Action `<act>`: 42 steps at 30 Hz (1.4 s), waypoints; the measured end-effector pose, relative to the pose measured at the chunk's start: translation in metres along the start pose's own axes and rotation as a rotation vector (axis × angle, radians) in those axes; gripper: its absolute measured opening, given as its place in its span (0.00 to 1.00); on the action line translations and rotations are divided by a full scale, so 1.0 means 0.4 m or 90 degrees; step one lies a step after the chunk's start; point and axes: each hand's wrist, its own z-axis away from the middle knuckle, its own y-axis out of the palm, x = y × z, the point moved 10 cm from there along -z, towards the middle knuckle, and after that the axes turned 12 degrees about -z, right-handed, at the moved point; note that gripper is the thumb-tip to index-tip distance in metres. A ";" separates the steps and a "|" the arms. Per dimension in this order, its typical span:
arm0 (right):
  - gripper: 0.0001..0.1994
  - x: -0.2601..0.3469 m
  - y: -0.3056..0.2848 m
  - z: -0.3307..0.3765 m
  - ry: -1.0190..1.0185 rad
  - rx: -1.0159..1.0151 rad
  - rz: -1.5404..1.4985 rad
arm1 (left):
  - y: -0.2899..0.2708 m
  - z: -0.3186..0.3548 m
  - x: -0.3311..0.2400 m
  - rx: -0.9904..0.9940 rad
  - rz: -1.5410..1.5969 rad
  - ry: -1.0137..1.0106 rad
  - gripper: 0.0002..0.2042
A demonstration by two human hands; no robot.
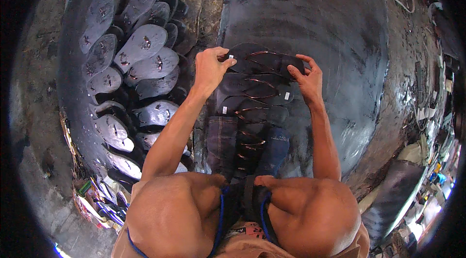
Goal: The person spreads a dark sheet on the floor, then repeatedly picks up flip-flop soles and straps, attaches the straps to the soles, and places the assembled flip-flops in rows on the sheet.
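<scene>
Beyond the person's knees (167,204), at the far end of a row of sandals (272,97) set out on a dark mat (335,29), a black sandal (267,61) lies crosswise between both hands. The left hand (211,71) pinches one end between thumb and fingers, beside a small white label (231,57); the right hand (309,79) grips the opposite end. Whether the sole touches the mat cannot be told. To do this neatly, both ends should be kept level and the long edge parallel to the next sandal in the row, with thumbs clear of the coppery strap (262,53). A light, even hold should suit a sole that looks thin and bendable
</scene>
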 end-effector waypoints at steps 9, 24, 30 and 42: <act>0.27 0.017 0.019 0.009 -0.033 -0.027 0.095 | 0.094 0.016 -0.087 0.125 0.030 0.204 0.44; 0.35 0.099 -0.257 0.054 -0.299 -0.248 0.409 | -0.492 -0.134 -0.005 -0.364 -0.041 0.101 0.35; 0.34 0.164 -0.199 0.020 -0.257 -0.259 0.259 | -0.568 -0.281 -0.004 -0.496 -0.433 -0.038 0.29; 0.28 0.514 0.046 0.165 -0.422 -0.007 -0.015 | -0.601 -0.015 -0.462 -0.316 -0.151 0.404 0.17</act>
